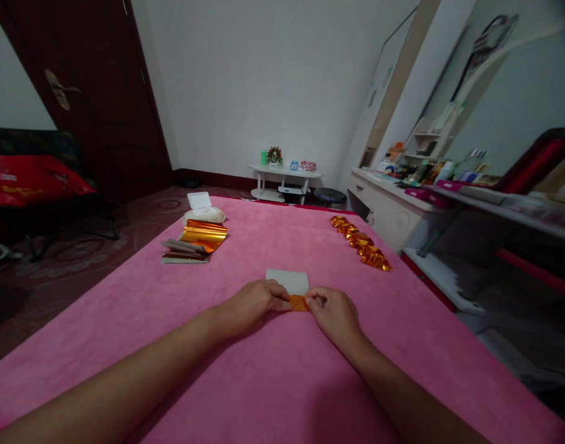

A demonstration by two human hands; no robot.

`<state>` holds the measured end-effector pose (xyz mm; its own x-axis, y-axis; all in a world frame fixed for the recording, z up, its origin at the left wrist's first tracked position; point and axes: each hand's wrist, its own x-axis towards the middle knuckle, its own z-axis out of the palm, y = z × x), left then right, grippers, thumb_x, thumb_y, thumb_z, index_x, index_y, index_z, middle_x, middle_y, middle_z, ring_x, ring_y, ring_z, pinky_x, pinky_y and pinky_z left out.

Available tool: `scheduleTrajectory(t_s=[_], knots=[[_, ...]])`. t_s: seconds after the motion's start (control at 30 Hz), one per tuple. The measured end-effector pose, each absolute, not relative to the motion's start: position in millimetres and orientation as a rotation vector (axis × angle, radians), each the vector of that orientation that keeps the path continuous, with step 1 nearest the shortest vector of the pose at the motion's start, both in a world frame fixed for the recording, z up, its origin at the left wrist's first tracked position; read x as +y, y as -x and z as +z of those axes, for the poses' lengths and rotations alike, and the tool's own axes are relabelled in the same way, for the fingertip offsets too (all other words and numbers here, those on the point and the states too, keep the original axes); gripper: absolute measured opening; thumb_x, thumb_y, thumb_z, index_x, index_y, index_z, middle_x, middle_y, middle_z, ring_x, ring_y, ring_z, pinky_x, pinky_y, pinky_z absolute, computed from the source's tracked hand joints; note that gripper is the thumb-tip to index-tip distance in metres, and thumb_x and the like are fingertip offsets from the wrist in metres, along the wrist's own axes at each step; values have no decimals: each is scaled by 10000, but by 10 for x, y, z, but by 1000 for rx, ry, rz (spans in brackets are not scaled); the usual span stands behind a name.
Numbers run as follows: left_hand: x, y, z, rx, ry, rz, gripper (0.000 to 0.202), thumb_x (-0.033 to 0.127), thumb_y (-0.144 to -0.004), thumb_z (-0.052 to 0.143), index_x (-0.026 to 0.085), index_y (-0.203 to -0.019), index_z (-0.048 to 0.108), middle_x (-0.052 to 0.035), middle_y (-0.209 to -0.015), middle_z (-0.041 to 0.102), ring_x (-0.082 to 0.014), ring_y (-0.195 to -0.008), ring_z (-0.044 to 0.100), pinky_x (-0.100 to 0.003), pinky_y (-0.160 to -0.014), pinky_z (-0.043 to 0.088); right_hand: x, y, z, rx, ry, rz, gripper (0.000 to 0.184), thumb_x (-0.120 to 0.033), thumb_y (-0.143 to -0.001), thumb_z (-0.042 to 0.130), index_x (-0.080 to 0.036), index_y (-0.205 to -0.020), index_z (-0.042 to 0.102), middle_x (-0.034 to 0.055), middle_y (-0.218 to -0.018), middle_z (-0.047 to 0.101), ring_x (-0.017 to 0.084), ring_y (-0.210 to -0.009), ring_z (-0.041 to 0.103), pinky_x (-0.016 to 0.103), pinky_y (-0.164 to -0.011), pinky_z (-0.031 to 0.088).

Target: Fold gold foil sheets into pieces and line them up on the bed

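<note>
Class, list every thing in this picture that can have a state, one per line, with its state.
paper sheet: flat on the pink cloth, white side up, near edge folded over showing orange.
left hand: pinching that fold.
right hand: pinching that fold.
wipes pack: lid open.
gold foil stack: unfolded, top sheet curling.
gold pieces: folded, lined in a row.
door: shut.
</note>
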<state>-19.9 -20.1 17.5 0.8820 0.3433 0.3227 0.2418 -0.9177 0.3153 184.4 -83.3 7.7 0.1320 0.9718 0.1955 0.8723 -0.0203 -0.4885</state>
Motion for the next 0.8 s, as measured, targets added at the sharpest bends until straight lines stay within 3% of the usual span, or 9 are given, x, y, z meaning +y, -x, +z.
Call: scheduleTrajectory(t_s=[0.13, 0.2, 0.27, 0.3, 0.37, 0.43, 0.5, 0.67, 0.8], knots=[[-226, 189, 171, 456, -2899, 483, 367, 83, -847, 458, 247, -1125, 632, -52, -960, 651, -169, -893, 590, -257, -787, 429, -915, -1771, 152, -1882, 1908, 15, 206, -229, -851, 484, -226, -801, 684, 24, -807, 649, 161, -762, 586, 264, -639, 391], [-255, 173, 148, 482, -2942, 480, 313, 126, -866, 455, 243, -1081, 650, -53, -920, 646, -173, -856, 584, -260, -755, 433, -979, -1681, 175, -1960, 1853, -147, 199, -215, -851, 489, -208, -824, 685, 70, -938, 649, 211, -927, 569, 326, -777, 418], [-287, 163, 118, 499, -2966, 504, 268, 170, -874, 468, 245, -1042, 663, -54, -948, 640, -180, -859, 574, -273, -757, 437, -1050, -1552, 160, -2050, 1739, -212, 225, -216, -851, 491, -188, -990, 666, 109, -1149, 605, 261, -1117, 495, 424, -959, 357], [-300, 163, 102, 503, -2969, 520, 254, 185, -872, 480, 244, -1035, 665, -57, -975, 635, -185, -874, 568, -282, -772, 440, -1084, -1476, 137, -2092, 1674, -186, 306, -229, -860, 483, -168, -1131, 612, 125, -1261, 549, 272, -1199, 443, 459, -1032, 295], [-318, 174, 71, 496, -2966, 545, 246, 212, -861, 505, 231, -1051, 660, -69, -1025, 626, -198, -913, 558, -300, -804, 447, -1137, -1318, 75, -2160, 1581, -33, 552, -280, -874, 468, -89, -1381, 364, 167, -1438, 362, 275, -1339, 287, 479, -1101, 217], [-320, 191, 43, 485, -2959, 551, 265, 239, -861, 508, 209, -1082, 650, -84, -1041, 622, -210, -943, 550, -312, -823, 456, -1159, -1177, 18, -2158, 1555, 183, 704, -357, -905, 418, -41, -1456, 116, 182, -1518, 151, 251, -1403, 123, 455, -1120, 209], [-310, 205, 19, 486, -2956, 547, 281, 251, -864, 501, 196, -1101, 643, -91, -1038, 625, -216, -949, 548, -319, -816, 466, -1154, -1078, -11, -2107, 1585, 343, 785, -443, -914, 381, -31, -1458, -7, 188, -1530, 12, 244, -1411, 3, 457, -1125, 202], [-310, 200, -5, 497, -2957, 533, 258, 238, -864, 516, 213, -1083, 651, -86, -1048, 627, -205, -931, 548, -318, -804, 471, -1135, -1059, 5, -2086, 1717, 420, 953, -615, -847, 405, -18, -1454, -24, 206, -1517, -22, 269, -1395, -76, 510, -1128, 131], [-354, 218, 17, 528, -2930, 563, 270, 214, -888, 492, 233, -1118, 634, -57, -1082, 635, -188, -969, 563, -306, -857, 461, -1191, -1223, 17, -2187, 1834, 381, 995, -666, -808, 422, 44, -1436, 120, 236, -1504, 18, 311, -1392, -41, 496, -1136, 103]])
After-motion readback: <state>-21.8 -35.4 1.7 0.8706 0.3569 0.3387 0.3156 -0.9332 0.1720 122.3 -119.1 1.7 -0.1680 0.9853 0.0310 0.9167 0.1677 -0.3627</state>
